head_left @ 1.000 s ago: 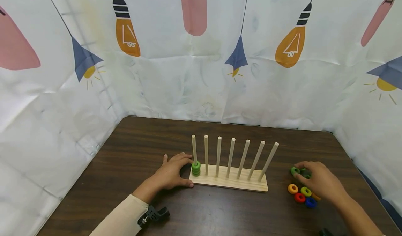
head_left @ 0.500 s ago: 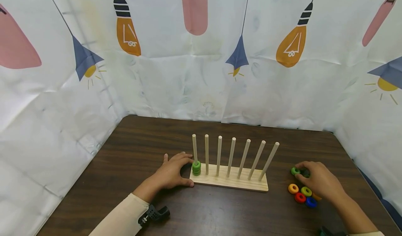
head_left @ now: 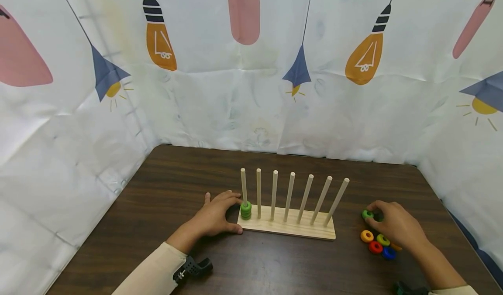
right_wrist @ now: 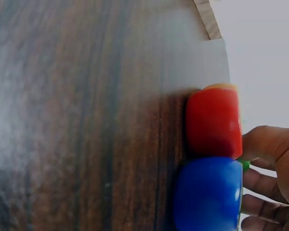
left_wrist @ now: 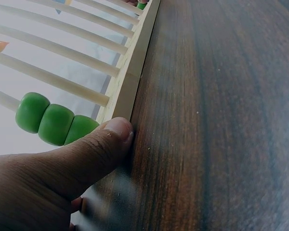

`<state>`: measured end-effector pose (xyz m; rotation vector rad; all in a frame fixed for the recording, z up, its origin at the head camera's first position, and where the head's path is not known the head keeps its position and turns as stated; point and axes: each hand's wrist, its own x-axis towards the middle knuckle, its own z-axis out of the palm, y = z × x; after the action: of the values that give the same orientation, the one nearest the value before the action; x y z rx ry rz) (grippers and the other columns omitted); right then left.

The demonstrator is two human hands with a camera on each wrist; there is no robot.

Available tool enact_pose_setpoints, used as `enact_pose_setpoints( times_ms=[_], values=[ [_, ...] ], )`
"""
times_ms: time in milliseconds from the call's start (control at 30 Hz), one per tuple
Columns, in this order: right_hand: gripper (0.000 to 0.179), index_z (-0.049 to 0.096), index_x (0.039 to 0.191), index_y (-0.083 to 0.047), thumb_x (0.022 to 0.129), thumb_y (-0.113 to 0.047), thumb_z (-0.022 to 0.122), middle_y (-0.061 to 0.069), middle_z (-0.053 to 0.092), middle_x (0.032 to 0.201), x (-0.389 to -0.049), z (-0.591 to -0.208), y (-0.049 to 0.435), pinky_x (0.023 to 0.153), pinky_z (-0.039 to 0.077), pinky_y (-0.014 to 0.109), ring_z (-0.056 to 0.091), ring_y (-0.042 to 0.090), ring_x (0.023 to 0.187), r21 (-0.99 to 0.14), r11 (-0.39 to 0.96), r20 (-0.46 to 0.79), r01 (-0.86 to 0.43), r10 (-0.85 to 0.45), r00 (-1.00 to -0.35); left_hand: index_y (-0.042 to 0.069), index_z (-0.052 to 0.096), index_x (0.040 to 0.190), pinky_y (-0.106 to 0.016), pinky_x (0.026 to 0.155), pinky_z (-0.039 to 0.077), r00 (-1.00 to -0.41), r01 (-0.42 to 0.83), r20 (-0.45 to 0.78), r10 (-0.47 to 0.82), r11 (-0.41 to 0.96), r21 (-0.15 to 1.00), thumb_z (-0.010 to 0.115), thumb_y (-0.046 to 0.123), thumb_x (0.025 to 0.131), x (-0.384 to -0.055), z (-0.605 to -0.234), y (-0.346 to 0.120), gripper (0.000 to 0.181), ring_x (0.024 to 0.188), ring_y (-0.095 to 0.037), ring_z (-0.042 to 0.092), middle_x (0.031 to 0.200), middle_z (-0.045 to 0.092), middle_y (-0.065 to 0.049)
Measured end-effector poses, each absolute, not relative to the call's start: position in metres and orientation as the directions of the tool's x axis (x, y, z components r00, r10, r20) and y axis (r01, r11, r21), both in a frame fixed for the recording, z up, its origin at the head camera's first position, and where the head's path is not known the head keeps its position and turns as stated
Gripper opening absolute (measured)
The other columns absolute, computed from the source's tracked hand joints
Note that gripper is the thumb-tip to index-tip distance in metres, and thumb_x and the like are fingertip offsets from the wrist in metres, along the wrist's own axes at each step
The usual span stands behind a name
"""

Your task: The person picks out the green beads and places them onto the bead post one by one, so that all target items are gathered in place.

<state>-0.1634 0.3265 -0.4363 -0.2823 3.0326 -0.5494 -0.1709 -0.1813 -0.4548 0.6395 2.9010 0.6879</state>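
A wooden peg rack [head_left: 288, 228] with several upright pegs stands mid-table. Three green rings [head_left: 245, 210] sit stacked on its leftmost peg. My left hand [head_left: 232, 213] grips the rack's left end, thumb at the front corner and fingers behind. In the left wrist view the thumb [left_wrist: 96, 149] presses the base [left_wrist: 135, 62] beside the green rings [left_wrist: 53, 122]. Right of the rack, my right hand [head_left: 373, 215] pinches a green ring [head_left: 367, 214] on the table. Under its palm lie orange [head_left: 366, 236], yellow-green [head_left: 383, 239], red [head_left: 375, 247] and blue [head_left: 388, 253] rings.
The dark wooden table [head_left: 188, 177] is walled by a white curtain printed with light bulbs [head_left: 251, 90] on three sides. The right wrist view shows the red ring [right_wrist: 213, 122] and blue ring [right_wrist: 208, 192] close up, fingers [right_wrist: 269, 144] behind them.
My right hand's fingers have curled in over the green rings, and the second green ring is now hidden beneath them. The left hand and the rack have stayed still.
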Motion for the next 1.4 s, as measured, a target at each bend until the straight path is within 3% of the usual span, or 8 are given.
enact_pose_setpoints(
  times_ms=[400,567,867,1200,1400],
  values=[
    [0.032,0.073,0.116,-0.009,0.091,-0.027,0.08,0.014,0.07,0.111,-0.16,-0.416,0.316,0.069,0.056,0.053,0.067,0.036,0.097,-0.423,0.877,0.073,-0.226,-0.216,-0.974,0.026,0.066,0.133,-0.081,0.109,0.004,-0.906,0.381,0.011,0.422,0.807,0.451,0.092,0.047,0.073,-0.172,-0.457,-0.182,0.069,0.149,-0.032,0.034,0.153,0.049,-0.003],
    [0.032,0.073,0.117,-0.008,0.091,-0.025,0.08,0.014,0.07,0.11,-0.159,-0.402,0.309,0.064,0.056,0.045,0.067,0.032,0.091,-0.422,0.874,0.093,-0.24,-0.222,-0.971,0.026,0.066,0.133,-0.081,0.109,0.004,-0.906,0.383,0.012,0.424,0.805,0.452,0.092,0.048,0.073,-0.172,-0.458,-0.183,0.069,0.149,-0.032,0.033,0.153,0.049,-0.003],
    [0.034,0.073,0.12,-0.013,0.092,-0.032,0.079,0.017,0.066,0.119,-0.154,-0.379,0.3,0.075,0.051,0.059,0.061,0.042,0.106,-0.404,0.879,0.131,-0.254,-0.22,-0.967,0.026,0.066,0.133,-0.081,0.109,0.004,-0.907,0.377,0.006,0.42,0.808,0.453,0.092,0.048,0.073,-0.172,-0.458,-0.183,0.069,0.149,-0.032,0.033,0.154,0.049,-0.003],
    [0.033,0.074,0.119,-0.013,0.09,-0.026,0.082,0.012,0.067,0.115,-0.149,-0.356,0.292,0.066,0.049,0.039,0.061,0.023,0.087,-0.386,0.863,0.201,-0.326,-0.266,-0.943,0.025,0.066,0.133,-0.081,0.109,0.004,-0.907,0.375,0.001,0.421,0.807,0.456,0.092,0.047,0.074,-0.171,-0.455,-0.182,0.069,0.149,-0.033,0.032,0.154,0.048,-0.004],
    [0.032,0.074,0.119,-0.015,0.089,-0.024,0.083,0.01,0.066,0.113,-0.145,-0.345,0.289,0.056,0.043,0.029,0.05,0.01,0.07,-0.352,0.856,0.286,-0.377,-0.285,-0.915,0.026,0.066,0.133,-0.081,0.109,0.004,-0.907,0.375,0.0,0.421,0.806,0.458,0.092,0.047,0.073,-0.171,-0.455,-0.181,0.068,0.149,-0.033,0.032,0.154,0.048,-0.004]
  ],
)
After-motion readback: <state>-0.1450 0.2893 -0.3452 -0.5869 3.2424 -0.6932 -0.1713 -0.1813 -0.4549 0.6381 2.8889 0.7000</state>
